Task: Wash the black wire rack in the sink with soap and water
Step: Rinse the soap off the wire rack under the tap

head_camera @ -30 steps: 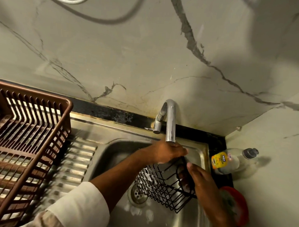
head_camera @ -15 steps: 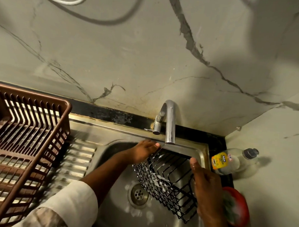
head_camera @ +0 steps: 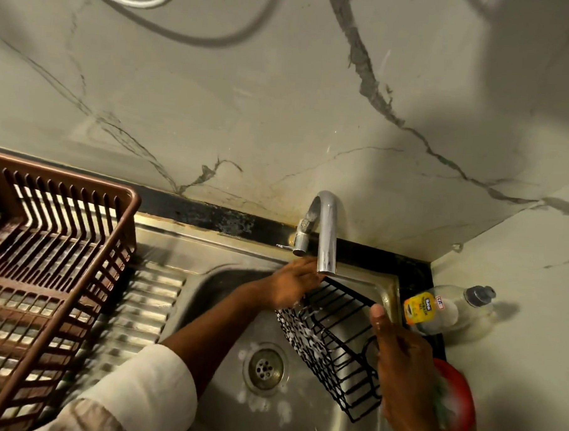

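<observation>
Judging by the white suds clinging to its mesh side, the black wire rack is already soaped — what seems left is the rinse, and no stream of water is plainly visible from the curved chrome tap right above it. The rack hangs tilted over the stainless steel sink, above and to the right of the round drain, with flecks of foam on the basin floor. The left hand curls around the rack's upper far corner, just under the spout. The right hand grips the near right edge — thumb pressed on the top wire, fingers hidden behind. So the rack spans between both hands, held off the sink bottom.
</observation>
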Demonstrator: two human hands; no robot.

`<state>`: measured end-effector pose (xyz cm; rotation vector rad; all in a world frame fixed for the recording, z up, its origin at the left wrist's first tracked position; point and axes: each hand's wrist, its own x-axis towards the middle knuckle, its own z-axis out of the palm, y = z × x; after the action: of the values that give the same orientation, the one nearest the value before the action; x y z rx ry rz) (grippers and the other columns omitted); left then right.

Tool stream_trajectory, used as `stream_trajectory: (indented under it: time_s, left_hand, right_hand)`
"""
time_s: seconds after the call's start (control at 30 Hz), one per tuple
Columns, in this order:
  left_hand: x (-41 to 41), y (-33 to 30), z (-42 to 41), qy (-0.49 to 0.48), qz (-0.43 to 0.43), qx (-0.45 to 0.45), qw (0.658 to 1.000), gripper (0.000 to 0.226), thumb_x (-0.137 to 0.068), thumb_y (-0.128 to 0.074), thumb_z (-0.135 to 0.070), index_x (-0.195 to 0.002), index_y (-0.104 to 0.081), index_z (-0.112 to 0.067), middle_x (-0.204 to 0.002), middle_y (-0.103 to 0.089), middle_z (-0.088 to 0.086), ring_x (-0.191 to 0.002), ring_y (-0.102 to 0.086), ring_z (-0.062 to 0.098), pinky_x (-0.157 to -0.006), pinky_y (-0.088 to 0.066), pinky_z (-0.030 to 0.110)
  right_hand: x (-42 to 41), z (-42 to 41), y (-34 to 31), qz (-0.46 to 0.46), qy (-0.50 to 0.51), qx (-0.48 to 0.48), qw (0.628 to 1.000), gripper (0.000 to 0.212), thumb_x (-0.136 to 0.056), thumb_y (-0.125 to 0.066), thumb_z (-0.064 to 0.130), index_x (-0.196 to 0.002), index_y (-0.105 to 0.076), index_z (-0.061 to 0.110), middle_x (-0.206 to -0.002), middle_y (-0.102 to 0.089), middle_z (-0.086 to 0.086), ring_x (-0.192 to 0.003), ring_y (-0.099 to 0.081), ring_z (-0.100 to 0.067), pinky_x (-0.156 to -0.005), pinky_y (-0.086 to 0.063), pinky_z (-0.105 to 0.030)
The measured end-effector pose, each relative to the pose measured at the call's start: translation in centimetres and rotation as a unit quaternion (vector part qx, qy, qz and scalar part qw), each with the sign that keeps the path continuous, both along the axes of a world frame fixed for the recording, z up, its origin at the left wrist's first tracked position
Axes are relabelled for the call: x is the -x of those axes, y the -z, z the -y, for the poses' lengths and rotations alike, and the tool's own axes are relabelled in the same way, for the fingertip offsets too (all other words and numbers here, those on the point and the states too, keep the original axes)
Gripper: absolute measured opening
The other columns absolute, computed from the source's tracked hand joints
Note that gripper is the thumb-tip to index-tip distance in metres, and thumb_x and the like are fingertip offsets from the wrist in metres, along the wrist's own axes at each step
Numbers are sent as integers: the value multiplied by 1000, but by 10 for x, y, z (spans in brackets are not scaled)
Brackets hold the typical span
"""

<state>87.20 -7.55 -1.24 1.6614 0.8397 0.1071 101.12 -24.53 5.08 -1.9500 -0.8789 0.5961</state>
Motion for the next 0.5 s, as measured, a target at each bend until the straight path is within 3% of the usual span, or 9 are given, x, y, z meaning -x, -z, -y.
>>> stream_trajectory:
  time_s: [0.07,0.17,0.27,0.4,0.5]
  left_hand:
    - [2,6,0,12,-31,-35,999,56,-109,-31,-48,-160,-31,-25,-167,-24,5,-155,-20,23,-126,-21,52]
    - [-7,-3,12,53,-27,-51,997,63,-101,-21,-69,-159,-23,-43,-172,-10,-1,-158,-2,22,-127,-8,56]
    - [-19,-14,31,92,28,-91,991,51,-106,-18,-59,-155,-25,-49,-172,-9,-7,-158,-1,13,-126,1,43]
    - [-13,2,33,36,73,-46,996,56,-101,-20,-70,-151,-36,-50,-168,-23,-10,-156,-16,14,-127,-15,50]
    - [4,21,21,-32,36,11,999,69,-96,-28,-72,-150,-45,-33,-158,-40,9,-148,-34,29,-121,-29,57]
  right_hand:
    - [0,2,-1,4,-1,6,1000,67,-84,-55,67,-40,-36,21,-38,-28,7,-35,-25,-7,-47,-26,-22]
    - [-3,-2,-4,22,-3,26,999,66,-85,-54,64,-39,-37,19,-37,-29,5,-36,-28,-8,-53,-27,-26]
    - [-3,-4,-3,41,-28,48,998,61,-84,-52,64,-40,-44,22,-37,-34,4,-39,-37,-8,-54,-30,-29]
    - [4,2,-1,52,-46,41,997,64,-86,-54,66,-41,-43,22,-37,-31,4,-37,-33,-9,-54,-29,-28]
    - [4,11,-5,25,-7,13,1000,72,-84,-57,74,-41,-39,20,-37,-29,4,-35,-27,-8,-46,-26,-22]
